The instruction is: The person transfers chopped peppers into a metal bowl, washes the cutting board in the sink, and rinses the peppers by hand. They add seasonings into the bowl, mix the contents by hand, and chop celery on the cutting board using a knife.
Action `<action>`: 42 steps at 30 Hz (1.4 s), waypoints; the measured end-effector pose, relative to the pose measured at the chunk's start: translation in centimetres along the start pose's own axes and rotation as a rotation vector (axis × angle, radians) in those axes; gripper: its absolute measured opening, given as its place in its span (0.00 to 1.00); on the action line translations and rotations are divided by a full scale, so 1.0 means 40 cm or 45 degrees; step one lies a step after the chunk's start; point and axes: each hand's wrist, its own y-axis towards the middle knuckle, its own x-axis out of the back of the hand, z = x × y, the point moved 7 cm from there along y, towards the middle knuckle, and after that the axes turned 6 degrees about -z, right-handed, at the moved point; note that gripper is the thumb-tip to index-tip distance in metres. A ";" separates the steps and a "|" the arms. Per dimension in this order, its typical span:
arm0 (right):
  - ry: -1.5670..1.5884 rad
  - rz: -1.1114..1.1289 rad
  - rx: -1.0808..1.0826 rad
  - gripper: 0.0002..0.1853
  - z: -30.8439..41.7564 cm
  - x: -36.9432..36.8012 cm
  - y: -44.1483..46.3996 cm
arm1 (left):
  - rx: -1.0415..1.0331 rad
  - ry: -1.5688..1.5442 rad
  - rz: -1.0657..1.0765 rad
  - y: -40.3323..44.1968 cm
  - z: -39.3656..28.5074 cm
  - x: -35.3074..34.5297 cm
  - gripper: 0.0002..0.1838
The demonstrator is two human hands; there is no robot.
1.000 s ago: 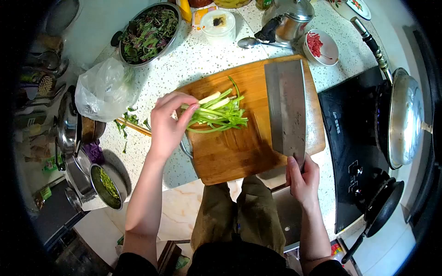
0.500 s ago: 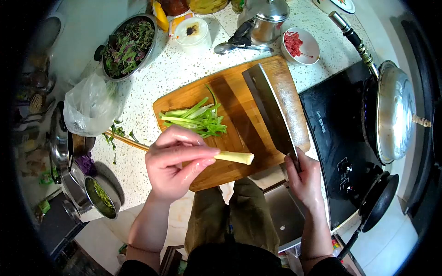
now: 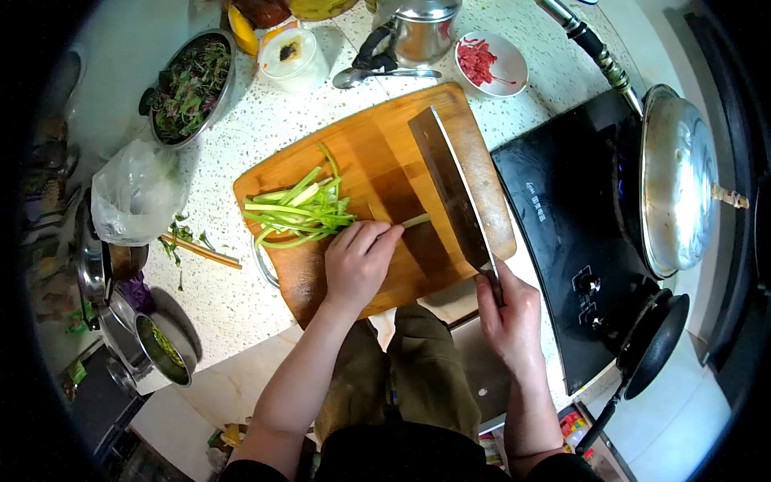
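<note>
My left hand (image 3: 358, 261) is closed on one end of a short pale yellow stalk (image 3: 417, 219), low over the wooden cutting board (image 3: 377, 128). Much of the stalk is hidden by the fingers. Left of that hand lies a heap of green celery stalks (image 3: 297, 210) with some leaves. In my right hand (image 3: 511, 317) is the handle of a cleaver (image 3: 451, 183). Its wide dark blade slants over the right part of the board, just right of the stalk's free end and apart from it.
A covered wok (image 3: 679, 181) sits on the black stove (image 3: 534, 173) at right, with a small frying pan (image 3: 658, 345) nearer. Behind the board are a bowl of red meat shreds (image 3: 478, 63), a spoon (image 3: 353, 78) and a lidded tub (image 3: 293, 60). Leafy greens (image 3: 191, 90) fill a pot.
My left hand has lowered the pale stalk to the board and moved right. The cleaver stays in my right hand, much as before. The whole view has shifted slightly.
</note>
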 end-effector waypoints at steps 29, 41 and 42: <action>-0.412 0.169 0.139 0.23 0.007 -0.083 -0.021 | -0.041 0.009 0.101 0.041 -0.024 -0.069 0.12; -0.074 -0.042 0.188 0.26 0.019 0.018 -0.028 | 0.004 0.067 0.140 0.119 -0.081 -0.068 0.14; -0.086 -0.067 0.185 0.25 0.032 0.029 -0.024 | -0.026 0.021 0.121 0.117 -0.075 -0.085 0.11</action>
